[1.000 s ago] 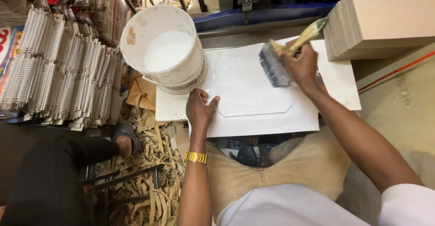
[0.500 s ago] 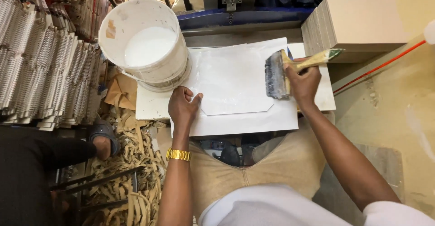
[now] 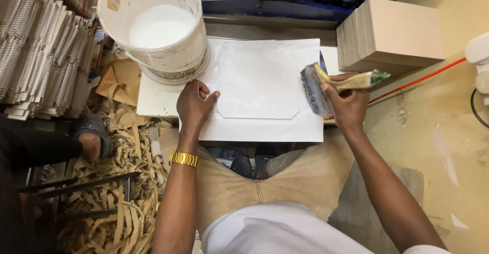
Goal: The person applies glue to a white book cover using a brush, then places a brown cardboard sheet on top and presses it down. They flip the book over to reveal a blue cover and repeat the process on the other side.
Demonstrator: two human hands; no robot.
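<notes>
**Brush at the sheet's edge, paste work under way**

On the lap board, the left hand (image 3: 195, 104) presses flat and open on the white sheet (image 3: 262, 88) — the right hand (image 3: 349, 106) grips a wide paste brush (image 3: 318, 91) at its right edge. Glossy patches suggest partial coating; the glue bucket (image 3: 155, 27) stands beside.

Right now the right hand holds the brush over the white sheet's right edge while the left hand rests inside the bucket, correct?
Not quite. The head view shows the left hand pressing on the white sheet, beside the bucket, not inside it. The right hand does hold the brush there.
</notes>
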